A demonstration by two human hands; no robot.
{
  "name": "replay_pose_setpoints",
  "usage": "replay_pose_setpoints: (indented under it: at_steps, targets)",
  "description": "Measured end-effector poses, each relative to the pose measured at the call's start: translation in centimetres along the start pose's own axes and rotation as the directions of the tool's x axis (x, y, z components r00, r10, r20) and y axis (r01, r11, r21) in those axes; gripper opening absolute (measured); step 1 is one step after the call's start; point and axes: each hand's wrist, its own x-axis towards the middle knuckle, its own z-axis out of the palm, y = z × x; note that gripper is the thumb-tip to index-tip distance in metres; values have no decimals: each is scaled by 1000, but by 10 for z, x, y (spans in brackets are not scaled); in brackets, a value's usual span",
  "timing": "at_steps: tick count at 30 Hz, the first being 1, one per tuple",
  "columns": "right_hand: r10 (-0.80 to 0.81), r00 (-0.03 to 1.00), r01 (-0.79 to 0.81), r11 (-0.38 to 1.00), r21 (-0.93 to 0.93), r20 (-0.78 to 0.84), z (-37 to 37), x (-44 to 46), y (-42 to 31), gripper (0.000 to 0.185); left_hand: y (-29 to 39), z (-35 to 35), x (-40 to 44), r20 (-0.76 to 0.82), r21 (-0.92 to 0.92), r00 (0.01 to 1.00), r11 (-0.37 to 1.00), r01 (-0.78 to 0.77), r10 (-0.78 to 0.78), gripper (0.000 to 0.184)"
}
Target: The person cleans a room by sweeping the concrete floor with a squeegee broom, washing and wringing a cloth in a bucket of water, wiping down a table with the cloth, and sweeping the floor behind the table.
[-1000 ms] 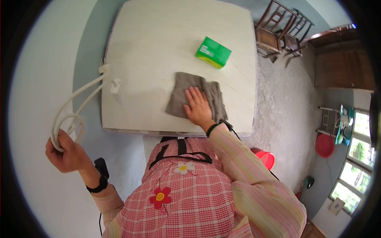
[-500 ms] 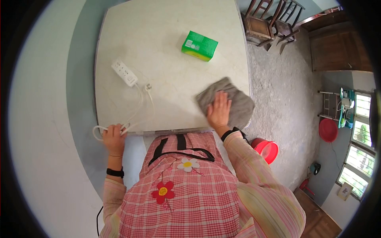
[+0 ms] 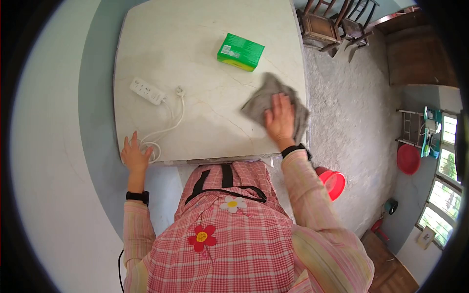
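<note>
My left hand [image 3: 135,155] rests at the near left corner of the table, fingers spread. Beside its thumb lies the looped end of a white cable [image 3: 163,131], which runs to a white power strip [image 3: 147,91] and ends in a plug [image 3: 180,92]. On the right side of the tabletop, a grey-brown cloth [image 3: 260,101] is spread out, slightly blurred. Flat on top of it presses my right hand [image 3: 281,119], its fingers stretched out. Farther back stands a green packet [image 3: 241,52] with a yellow lower edge.
The pale table [image 3: 205,141] has a wall [image 3: 95,112] along its left side. To the right, a red bucket [image 3: 334,184] stands on the concrete floor [image 3: 351,122]. Wooden chairs [image 3: 320,30] are at the back right.
My left hand has let go of the cable loop, which now lies on the table, and its fingers have spread. My right hand and the cloth have moved farther back and slightly right.
</note>
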Motion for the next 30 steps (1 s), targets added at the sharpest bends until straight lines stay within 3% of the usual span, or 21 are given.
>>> replay_pose_setpoints:
  at_steps: [4, 5, 7, 8, 9, 11, 15, 17, 21, 23, 27, 29, 30]
  targets:
    - [308, 937, -320, 946, -52, -163, 0, 7, 72, 54, 9, 2, -17, 20, -109, 1000, 994, -13, 15, 77]
    - [317, 934, -330, 942, -57, -163, 4, 5, 80, 54, 14, 3, -25, -17, -170, 1000, 985, -19, 16, 76]
    - [572, 818, -564, 818, 115, -55, 11, -2, 95, 49, 30, -4, -40, -33, -234, 999, 972, -29, 22, 74]
    - [533, 825, -512, 846, 151, -189, 13, -6, 101, 41, 36, -10, -47, -50, -269, 998, 962, -41, 29, 72]
    - [538, 819, -517, 843, 150, -200, 9, -13, 110, 41, 42, -15, -48, -84, -306, 996, 950, -61, 37, 69]
    - [716, 696, -711, 697, 91, -51, -7, -21, 139, 35, 47, -23, -56, -156, -337, 987, 937, -89, 38, 67]
    - [884, 385, -891, 431, 145, -265, -49, -94, 177, 36, 53, -35, -72, -284, -391, 959, 912, -123, 7, 56]
    - [885, 365, -884, 427, 189, -288, -60, -150, 193, 41, 60, -35, -78, -325, -425, 945, 889, -168, 23, 52]
    - [963, 263, -965, 261, -35, -53, -97, -244, 169, 43, 87, -32, -98, -371, -507, 926, 818, -271, 77, 42]
    - [944, 320, -947, 316, -63, -75, -82, -300, 183, 42, 107, -31, -108, -377, -542, 922, 786, -298, 90, 41]
    - [946, 323, -945, 324, 34, -40, -99, -344, 168, 41, 146, -16, -116, -358, -672, 926, 654, -347, 123, 39]
    - [940, 339, -940, 340, 30, -29, -105, -355, 174, 41, 168, -15, -119, -332, -701, 936, 633, -329, 118, 41]
    - [940, 341, -938, 342, 58, -23, -107, -359, 183, 41, 181, -14, -118, -224, -772, 969, 588, -243, 105, 45]
